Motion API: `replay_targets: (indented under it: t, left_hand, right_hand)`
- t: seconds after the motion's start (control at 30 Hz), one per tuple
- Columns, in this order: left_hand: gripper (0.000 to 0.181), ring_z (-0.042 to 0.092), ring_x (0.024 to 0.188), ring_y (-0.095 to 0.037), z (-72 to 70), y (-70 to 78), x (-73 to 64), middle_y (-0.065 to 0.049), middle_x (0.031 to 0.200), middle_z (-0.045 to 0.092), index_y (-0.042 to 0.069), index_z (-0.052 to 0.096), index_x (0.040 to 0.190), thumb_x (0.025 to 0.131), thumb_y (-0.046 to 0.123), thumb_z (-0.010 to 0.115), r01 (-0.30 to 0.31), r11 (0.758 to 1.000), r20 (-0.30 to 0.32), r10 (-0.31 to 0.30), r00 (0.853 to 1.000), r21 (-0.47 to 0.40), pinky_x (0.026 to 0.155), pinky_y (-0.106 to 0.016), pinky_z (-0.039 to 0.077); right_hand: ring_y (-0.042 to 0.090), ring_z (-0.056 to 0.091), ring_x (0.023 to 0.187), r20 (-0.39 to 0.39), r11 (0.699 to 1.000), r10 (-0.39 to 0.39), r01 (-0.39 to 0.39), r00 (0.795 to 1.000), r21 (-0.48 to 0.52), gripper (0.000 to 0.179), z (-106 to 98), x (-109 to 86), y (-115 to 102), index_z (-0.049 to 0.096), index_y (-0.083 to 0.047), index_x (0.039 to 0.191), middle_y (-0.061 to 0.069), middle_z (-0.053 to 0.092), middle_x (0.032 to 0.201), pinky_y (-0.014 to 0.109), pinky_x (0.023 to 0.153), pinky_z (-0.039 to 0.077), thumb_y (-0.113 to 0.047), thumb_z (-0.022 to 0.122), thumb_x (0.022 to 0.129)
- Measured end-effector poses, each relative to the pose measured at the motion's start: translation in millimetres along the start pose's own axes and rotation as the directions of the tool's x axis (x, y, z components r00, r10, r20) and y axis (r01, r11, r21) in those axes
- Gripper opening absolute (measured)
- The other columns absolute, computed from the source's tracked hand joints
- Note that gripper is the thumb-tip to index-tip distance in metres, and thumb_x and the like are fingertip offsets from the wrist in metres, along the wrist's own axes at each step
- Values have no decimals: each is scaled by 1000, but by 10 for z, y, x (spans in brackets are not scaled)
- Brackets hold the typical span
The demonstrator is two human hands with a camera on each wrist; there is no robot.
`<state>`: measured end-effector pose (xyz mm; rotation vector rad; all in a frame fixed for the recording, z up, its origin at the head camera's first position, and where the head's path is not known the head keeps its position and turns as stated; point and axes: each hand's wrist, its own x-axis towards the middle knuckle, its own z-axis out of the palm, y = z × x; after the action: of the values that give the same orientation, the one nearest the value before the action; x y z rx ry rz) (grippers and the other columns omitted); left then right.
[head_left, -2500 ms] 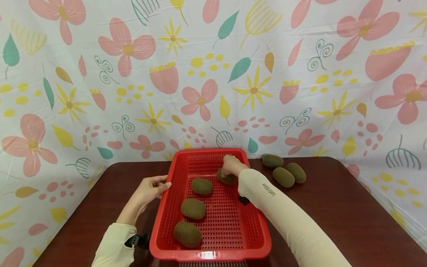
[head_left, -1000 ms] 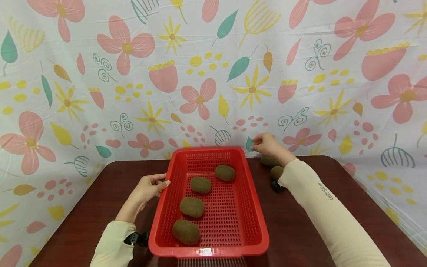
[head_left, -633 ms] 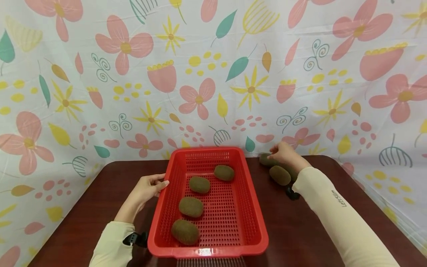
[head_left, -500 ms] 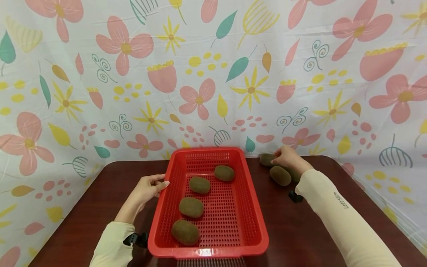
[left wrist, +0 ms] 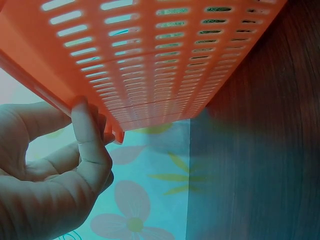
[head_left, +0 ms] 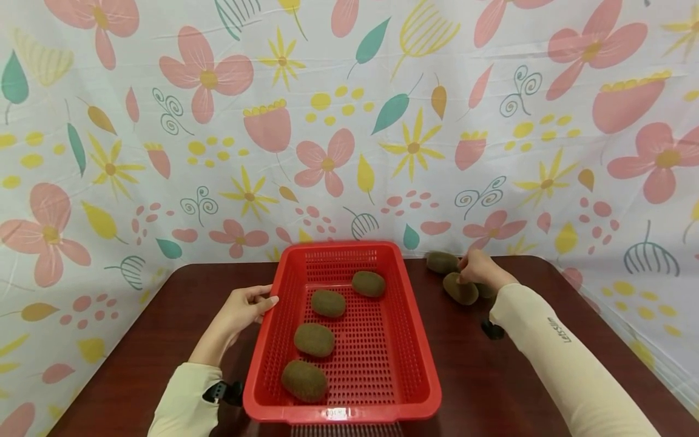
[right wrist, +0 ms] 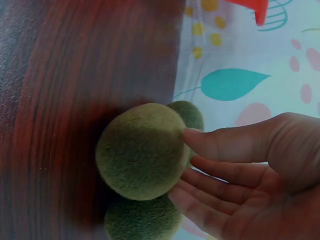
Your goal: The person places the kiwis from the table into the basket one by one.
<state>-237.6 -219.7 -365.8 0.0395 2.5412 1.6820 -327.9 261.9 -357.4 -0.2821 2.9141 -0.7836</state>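
Observation:
My left hand [head_left: 243,314] grips the left rim of a red perforated plastic basket [head_left: 341,414], thumb on top and fingers beneath it. Inside the basket lie several brown fuzzy kiwis, among them a front-left kiwi [head_left: 304,380] and a back-right kiwi [head_left: 368,283]. To the right of the basket, my right hand [head_left: 483,270] pinches a kiwi [head_left: 459,289] at its upper end; in the right wrist view, thumb and fingertips meet the edge of this kiwi [right wrist: 142,152]. Close by lie a second kiwi [head_left: 442,262] and a third kiwi [head_left: 485,291], partly covered by the hand.
The dark brown wooden table [head_left: 469,376] bears everything. A flower-printed cloth [head_left: 327,91] hangs behind it along the table's back edge. Dark cameras sit on both wrists, such as the left wrist camera [head_left: 232,393].
My right hand has let go of a kiwi in the basket's back right, moved right to the loose kiwis, and come down onto the nearest one. The left hand stays on the rim.

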Motion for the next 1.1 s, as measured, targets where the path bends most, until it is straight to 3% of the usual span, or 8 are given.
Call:
replay_targets:
  t: [0.3,0.63,0.93,1.1]
  left_hand:
    - [47,65,72,-26,4,-15,7,-12,84,60,-2,50,138,96,16,60,-3,1000,3,3,1000,-10,73,-39,57]
    - [47,65,70,-22,2,-11,10,-11,85,60,-3,49,138,96,16,60,-11,1000,9,11,1000,-6,71,-38,57]
    - [48,65,72,-24,-7,9,-2,-11,85,61,-4,48,139,96,16,60,-14,1000,8,14,1000,0,72,-39,57]
    - [48,65,71,-24,-6,6,-9,-11,84,60,-4,48,139,96,16,60,-12,1000,9,12,1000,-3,72,-38,57]
  right_hand:
    - [46,58,101,47,998,60,-60,997,-8,49,48,33,17,57,19,116,36,57,112,47,82,52,-6,76,79]
    - [50,55,104,81,994,65,-58,995,-93,56,63,38,-62,59,19,111,35,59,110,50,84,51,-15,83,75]
    - [49,53,108,122,994,30,-17,992,-107,61,111,52,-113,57,16,118,35,56,117,51,88,49,-14,83,73]
    - [47,56,102,130,988,18,2,991,-152,61,126,64,-134,56,19,112,34,57,110,49,84,51,-14,85,70]
